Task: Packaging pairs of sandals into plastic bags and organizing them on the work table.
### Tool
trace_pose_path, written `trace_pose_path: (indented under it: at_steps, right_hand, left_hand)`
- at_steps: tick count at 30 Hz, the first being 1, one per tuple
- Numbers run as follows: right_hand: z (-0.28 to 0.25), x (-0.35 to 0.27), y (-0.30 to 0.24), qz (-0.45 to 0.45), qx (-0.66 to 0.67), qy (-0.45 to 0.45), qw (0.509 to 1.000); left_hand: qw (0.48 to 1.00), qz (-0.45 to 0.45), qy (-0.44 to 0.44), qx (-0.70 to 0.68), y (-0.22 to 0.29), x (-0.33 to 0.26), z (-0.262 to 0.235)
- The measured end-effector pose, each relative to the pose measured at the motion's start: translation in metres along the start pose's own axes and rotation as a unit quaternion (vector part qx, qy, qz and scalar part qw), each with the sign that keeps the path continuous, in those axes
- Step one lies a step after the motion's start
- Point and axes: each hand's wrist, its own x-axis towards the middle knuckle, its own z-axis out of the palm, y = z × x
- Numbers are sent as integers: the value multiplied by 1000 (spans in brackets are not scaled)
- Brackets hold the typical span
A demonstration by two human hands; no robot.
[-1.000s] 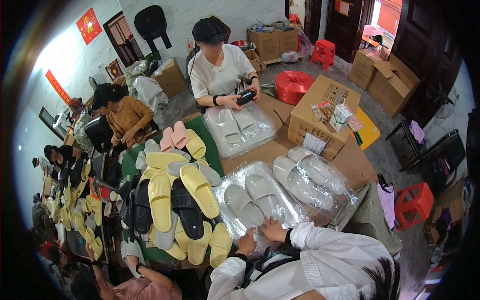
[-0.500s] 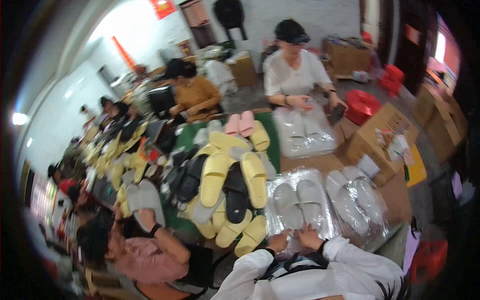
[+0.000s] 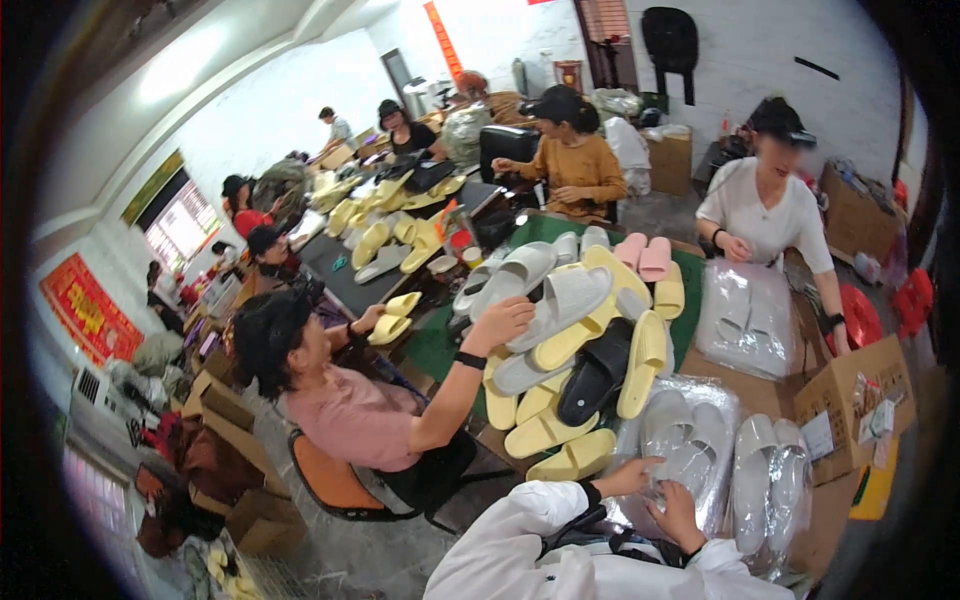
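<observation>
A pair of light grey slippers [image 3: 703,440] lies in a clear plastic bag [image 3: 728,400] at the near edge of the table. My left hand [image 3: 625,478] reaches across the bag's near end, with its fingers closed on the plastic. Close beside it, my right hand [image 3: 679,515] has its bent fingertips on the same end of the bag. To the right lies another bagged pair of pale slippers [image 3: 768,470]. A heap of yellow, grey and black slippers [image 3: 590,370] rises to the left of my hands.
Left of the heap, a co-worker in pink [image 3: 360,420] holds yellow slippers [image 3: 396,318] and reaches over the heap. Across the table, a co-worker in white [image 3: 770,210] stands behind a stack of clear bags [image 3: 745,320]. A cardboard box [image 3: 855,390] stands at right.
My view has swung left. My hands have drawn together on the bag's near end. The co-worker in pink now has a hand by grey slippers on the heap and yellow ones in the other.
</observation>
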Motion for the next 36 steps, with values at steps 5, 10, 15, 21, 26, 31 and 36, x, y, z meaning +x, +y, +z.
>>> trace_pose_path:
  at_steps: [5, 10, 15, 21, 26, 31, 36]
  right_hand:
    - [-19, 3, -26, -50, -54, 17, 997]
    - [-13, -6, 22, -27, -30, 122, 992]
    - [-44, 8, 35, -91, -104, 206, 969]
    - [-100, 23, -18, -153, -295, 349, 876]
    - [-96, 32, 4, -165, -255, 221, 927]
    - [-87, 33, 3, -130, -112, 231, 958]
    - [-93, 30, 7, -86, -54, 297, 950]
  left_hand:
    - [990, 58, 69, -105, -4, 10, 3]
    - [990, 68, 113, -49, 51, 9, 1]
    - [989, 59, 118, -65, 78, 0, -3]
    - [994, 35, 62, -79, 110, -7, -17]
    - [992, 78, 47, -89, 114, -7, -13]
    - [990, 97, 48, -91, 117, -9, -13]
    - [981, 175, 83, -7, 150, -31, -25]
